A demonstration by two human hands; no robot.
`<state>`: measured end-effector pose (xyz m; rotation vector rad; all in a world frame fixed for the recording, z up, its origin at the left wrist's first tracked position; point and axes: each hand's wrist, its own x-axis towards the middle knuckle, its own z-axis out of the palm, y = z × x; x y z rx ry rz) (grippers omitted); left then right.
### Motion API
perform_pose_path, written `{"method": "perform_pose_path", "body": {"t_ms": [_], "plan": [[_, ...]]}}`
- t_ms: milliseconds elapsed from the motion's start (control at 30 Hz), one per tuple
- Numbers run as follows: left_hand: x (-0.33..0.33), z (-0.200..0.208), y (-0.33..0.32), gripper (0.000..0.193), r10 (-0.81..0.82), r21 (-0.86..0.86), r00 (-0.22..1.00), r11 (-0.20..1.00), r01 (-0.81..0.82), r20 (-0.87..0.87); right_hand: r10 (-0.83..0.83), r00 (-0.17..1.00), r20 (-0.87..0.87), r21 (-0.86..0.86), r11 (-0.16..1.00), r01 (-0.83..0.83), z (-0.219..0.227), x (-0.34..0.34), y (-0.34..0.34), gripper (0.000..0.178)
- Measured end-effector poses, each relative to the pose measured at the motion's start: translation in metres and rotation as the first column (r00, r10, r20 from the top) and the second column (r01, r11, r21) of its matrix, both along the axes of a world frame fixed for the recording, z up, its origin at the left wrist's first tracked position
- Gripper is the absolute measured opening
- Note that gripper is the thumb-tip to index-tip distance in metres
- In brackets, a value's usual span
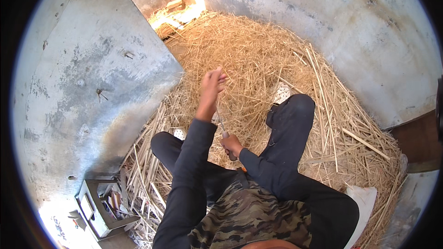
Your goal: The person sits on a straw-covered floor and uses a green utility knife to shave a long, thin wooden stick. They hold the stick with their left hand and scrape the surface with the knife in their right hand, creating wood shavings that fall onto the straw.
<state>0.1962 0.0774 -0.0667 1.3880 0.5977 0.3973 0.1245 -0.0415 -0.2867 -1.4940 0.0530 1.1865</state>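
My right hand is wrapped round the brown handle of a knife-like tool close to my lap. Its thin, greyish blade points away from me toward the straw, and the blade's exact shape is hard to make out. Farther forward, my left hand is raised over the loose straw with its fingers curled in. Whatever those fingers hold, if anything, is too small to tell. Dry golden straw lies heaped between and beyond my feet, which are in white perforated shoes.
A weathered grey wall stands close on the left, another wall on the right. Long stalks lie along the right side. A small wooden frame box with odds and ends sits at lower left. A white seat is under me.
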Motion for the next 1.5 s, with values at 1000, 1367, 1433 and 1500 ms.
{"method": "perform_pose_path", "body": {"t_ms": [1000, 1367, 1433, 1500], "plan": [[-0.345, 0.189, 0.098, 0.056, -0.165, 0.348, 0.358, 0.768, -0.538, 0.919, -0.492, 0.701, 0.517, -0.354, 0.623, 0.698, -0.052, 0.066, -0.378, 0.037], [-0.272, 0.285, 0.071, 0.035, -0.27, 0.89, 0.85, 0.196, -0.411, 0.452, -0.438, 0.702, 0.561, -0.619, 0.341, 0.708, -0.185, -0.015, -0.435, 0.035], [-0.242, 0.256, 0.059, 0.031, -0.135, 0.952, 0.943, 0.013, -0.307, 0.306, -0.096, 0.606, 0.79, -0.55, 0.328, 0.768, -0.162, -0.001, -0.43, 0.039], [-0.239, 0.207, 0.084, 0.031, 0.04, 0.993, 0.992, -0.018, -0.12, 0.12, 0.18, 0.521, 0.835, -0.526, 0.544, 0.654, -0.128, 0.04, -0.423, 0.038]]}}
